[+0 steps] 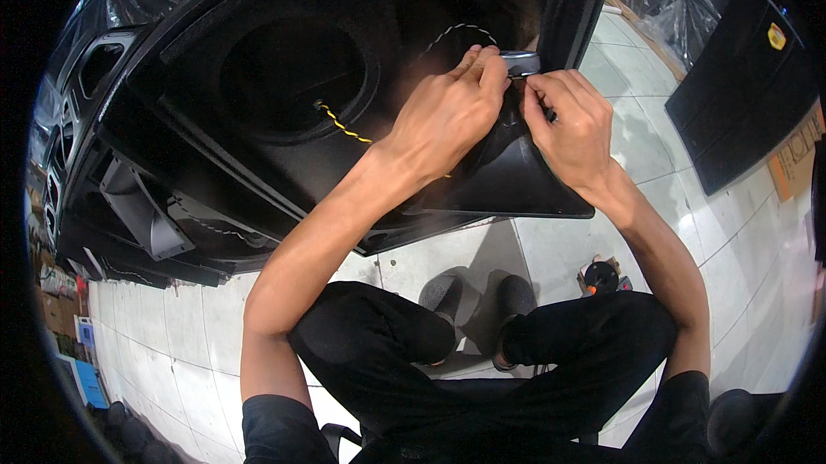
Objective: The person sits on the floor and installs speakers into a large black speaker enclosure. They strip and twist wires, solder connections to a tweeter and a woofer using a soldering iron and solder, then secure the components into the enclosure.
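Observation:
My left hand grips a silver-grey, disc-like part by its left side, above the right end of a black speaker cabinet. At the part's lower right, my right hand is closed in a pinch. Whatever lies between those fingertips is too small to tell. Behind my left fingers curves a black-and-white twisted wire. A yellow-and-black twisted wire comes out of the cabinet's large round recess and passes under my left wrist.
A dark curved panel with a yellow tag stands at the right, beside a cardboard box. More black cabinets line the left. On the tiled floor, near my right knee, sits a small round black object.

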Motion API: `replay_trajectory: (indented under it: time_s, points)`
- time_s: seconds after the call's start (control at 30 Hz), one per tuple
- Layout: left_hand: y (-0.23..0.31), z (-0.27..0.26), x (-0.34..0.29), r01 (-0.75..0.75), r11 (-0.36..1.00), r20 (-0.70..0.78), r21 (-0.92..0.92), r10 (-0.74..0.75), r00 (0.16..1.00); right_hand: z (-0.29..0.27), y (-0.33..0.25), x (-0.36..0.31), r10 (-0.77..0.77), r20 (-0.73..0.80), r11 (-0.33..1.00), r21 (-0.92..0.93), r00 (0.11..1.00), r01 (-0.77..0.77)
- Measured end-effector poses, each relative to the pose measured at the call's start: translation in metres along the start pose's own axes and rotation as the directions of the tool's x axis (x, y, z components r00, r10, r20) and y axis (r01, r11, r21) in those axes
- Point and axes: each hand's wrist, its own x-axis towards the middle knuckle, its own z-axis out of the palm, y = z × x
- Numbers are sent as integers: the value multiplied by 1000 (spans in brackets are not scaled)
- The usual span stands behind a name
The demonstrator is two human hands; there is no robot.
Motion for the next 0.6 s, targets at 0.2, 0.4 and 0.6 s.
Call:
replay_trajectory:
  time_s: [0.2, 0.4, 0.6]
  points:
    - [0, -3, 3, 56, 998, 66, 2, -56, 996, 2, 0, -1, -12, 1, 1000, -15, 1000, 12]
    - [5, -11, 11, -16, 999, 101, 48, 11, 995, 3, -6, -3, -100, 23, 985, -142, 995, 103]
    - [6, -14, 11, -8, 998, 105, 57, 2, 994, 0, -19, -2, -336, 380, 862, -244, 862, 444]
